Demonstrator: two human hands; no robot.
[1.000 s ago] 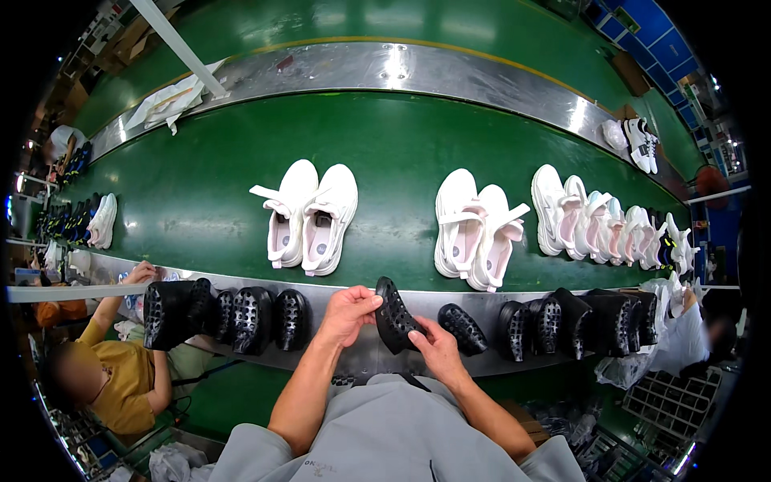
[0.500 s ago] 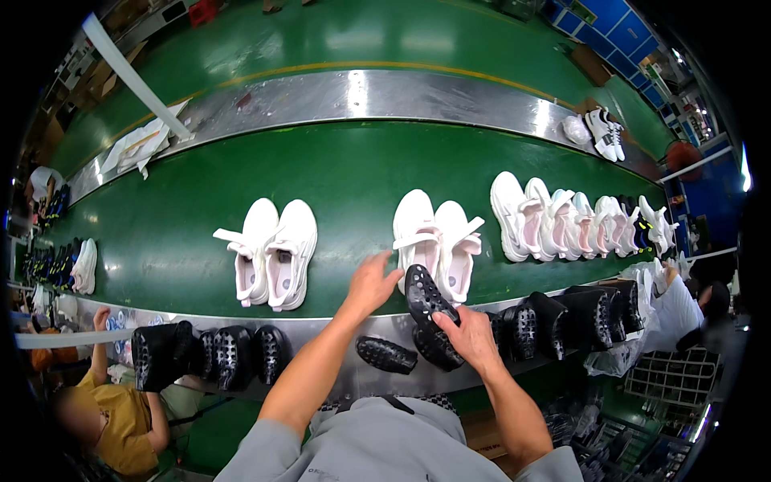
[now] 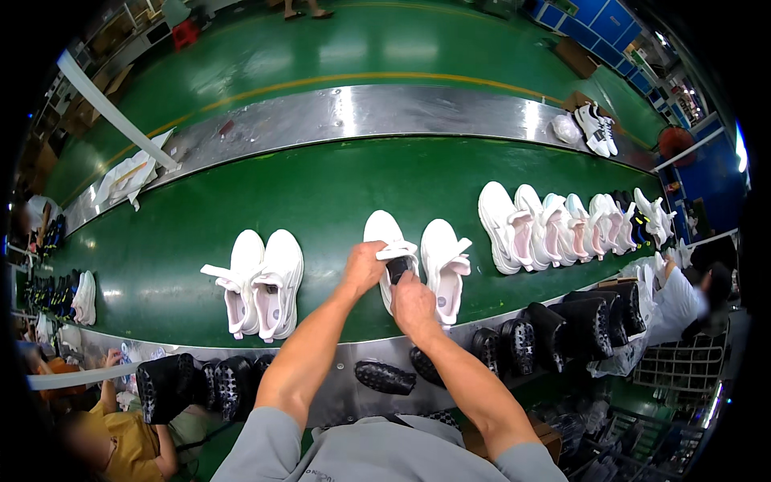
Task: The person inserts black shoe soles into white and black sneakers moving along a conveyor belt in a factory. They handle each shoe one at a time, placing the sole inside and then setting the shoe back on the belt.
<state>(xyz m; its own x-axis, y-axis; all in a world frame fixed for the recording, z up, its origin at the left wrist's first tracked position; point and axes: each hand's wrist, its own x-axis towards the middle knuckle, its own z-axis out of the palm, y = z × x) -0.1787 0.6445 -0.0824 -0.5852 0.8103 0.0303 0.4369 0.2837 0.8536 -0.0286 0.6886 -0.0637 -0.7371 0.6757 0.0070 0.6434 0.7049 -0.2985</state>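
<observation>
Black rounded insert (image 3: 395, 268) partly inside a white low sneaker (image 3: 384, 227)

The right hand (image 3: 414, 304) curls around the back end of the insert and hides much of it. The part that shows is dark and sits in the sneaker's opening. The left hand (image 3: 363, 267) pinches the sneaker's front flap. The sneaker stands on a wide, flat green belt (image 3: 345, 181), its toe pointing away from the person.

Closer in, a shiny grey metal ledge (image 3: 341, 353) runs along the belt. On it lies a long black form full of little holes (image 3: 385, 377). The right forearm covers part of another black holey form (image 3: 424, 365). More tall black forms stand to the left (image 3: 165, 390) and right (image 3: 586, 329).

On the belt, a matching white shoe with a pale pink inside (image 3: 442, 249) stands just beside the sneaker. A white pair (image 3: 281, 249) is on the left. A long row of mostly white shoes (image 3: 502, 225) is on the right.

Past the belt is a second metal ledge (image 3: 418, 112), with white and black shoes (image 3: 594, 132) at its right end. Behind that is a shiny green floor with a yellow line (image 3: 369, 60).
</observation>
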